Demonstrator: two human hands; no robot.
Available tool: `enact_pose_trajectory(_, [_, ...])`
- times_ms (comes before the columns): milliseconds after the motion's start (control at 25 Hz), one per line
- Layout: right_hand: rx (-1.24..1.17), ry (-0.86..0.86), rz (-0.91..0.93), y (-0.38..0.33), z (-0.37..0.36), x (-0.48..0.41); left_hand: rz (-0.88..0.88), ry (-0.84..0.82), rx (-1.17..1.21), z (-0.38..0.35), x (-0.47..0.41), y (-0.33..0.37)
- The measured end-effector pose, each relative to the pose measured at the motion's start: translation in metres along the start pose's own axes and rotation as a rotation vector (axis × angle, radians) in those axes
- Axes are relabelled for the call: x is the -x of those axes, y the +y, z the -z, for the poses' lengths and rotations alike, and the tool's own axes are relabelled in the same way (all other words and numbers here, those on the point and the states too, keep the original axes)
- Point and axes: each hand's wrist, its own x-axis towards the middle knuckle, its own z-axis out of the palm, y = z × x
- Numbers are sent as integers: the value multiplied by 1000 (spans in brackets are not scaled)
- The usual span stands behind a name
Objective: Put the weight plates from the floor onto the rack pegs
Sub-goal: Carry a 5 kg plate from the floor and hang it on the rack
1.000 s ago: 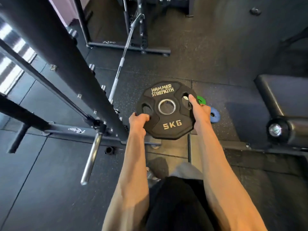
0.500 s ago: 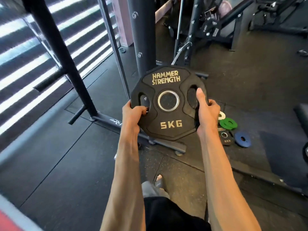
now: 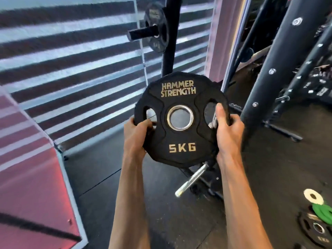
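I hold a black 5 kg weight plate (image 3: 181,144) marked HAMMER STRENGTH upright in front of me, face toward me. My left hand (image 3: 136,135) grips its left edge through the grip hole. Its right edge is held by my right hand (image 3: 227,130), thumb in the right hole. Above and behind it a black rack peg (image 3: 139,34) sticks out to the left from a dark upright post (image 3: 168,56), with another black plate (image 3: 158,27) hanging on it. Small plates lie on the floor at the lower right: white (image 3: 313,196), green (image 3: 323,212) and black (image 3: 316,230).
A chrome barbell sleeve (image 3: 191,180) juts out low, just below the held plate. A thick dark rack column (image 3: 280,65) rises at the right. A striped window wall (image 3: 71,69) fills the left, and a reddish panel (image 3: 30,186) stands at the lower left.
I have lifted the plate from low near the floor up to chest height, and my view has swung up and left, bringing the peg with its hanging plate into sight.
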Motion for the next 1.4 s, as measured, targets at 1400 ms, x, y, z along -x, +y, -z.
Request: enact_pose_trajectory(1400, [-95,359,546,57,-535,-258,-299,-462,238,49,-619,188])
